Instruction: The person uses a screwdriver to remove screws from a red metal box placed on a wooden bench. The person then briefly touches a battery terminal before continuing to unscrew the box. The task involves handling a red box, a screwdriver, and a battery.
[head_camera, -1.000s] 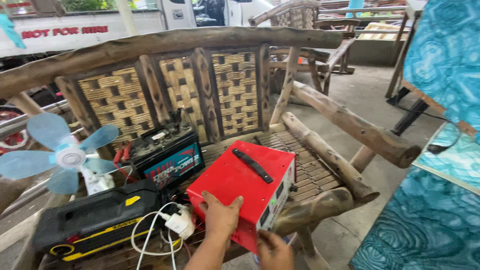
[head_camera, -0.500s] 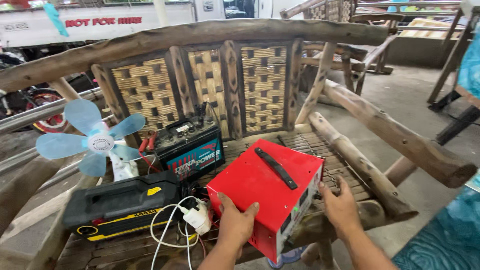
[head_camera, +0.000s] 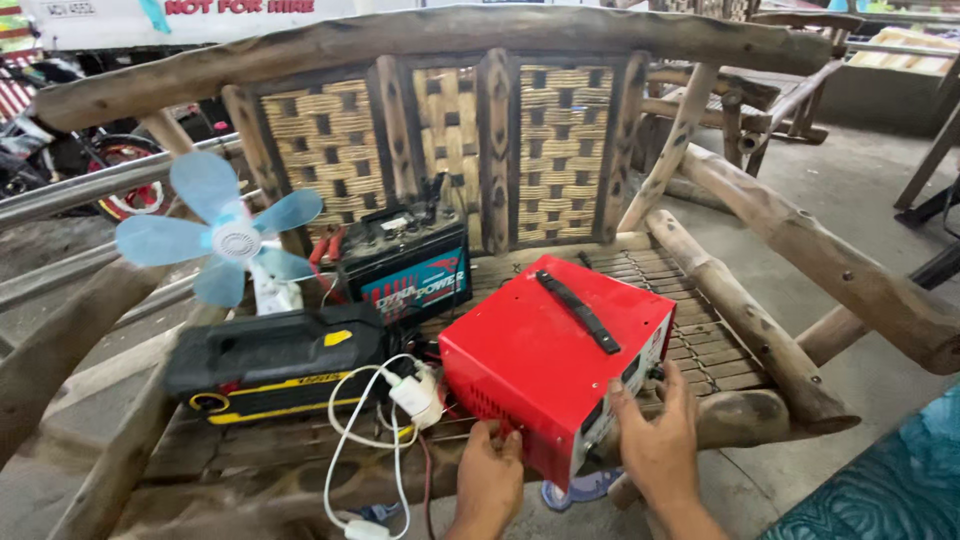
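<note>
A red metal box (head_camera: 540, 350) with a black handle on top sits on the slatted seat of a wooden bench (head_camera: 700, 330). My left hand (head_camera: 488, 472) grips its near lower left corner. My right hand (head_camera: 655, 440) rests against its pale front panel at the near right. Left of the box lies a black and yellow case (head_camera: 275, 365), with a white plug and cord (head_camera: 405, 400) between them. Behind stands a black car battery (head_camera: 405, 262) with red clips.
A small light blue fan (head_camera: 225, 240) stands at the bench's left end. The bench has a woven back panel (head_camera: 440, 150) and thick log armrests (head_camera: 830, 270). Concrete floor lies to the right, with a teal patterned surface (head_camera: 890, 490) at the lower right corner.
My right hand moved from the box's right side to its front panel. My left hand slid down from the top to the near lower corner. The view shifted left.
</note>
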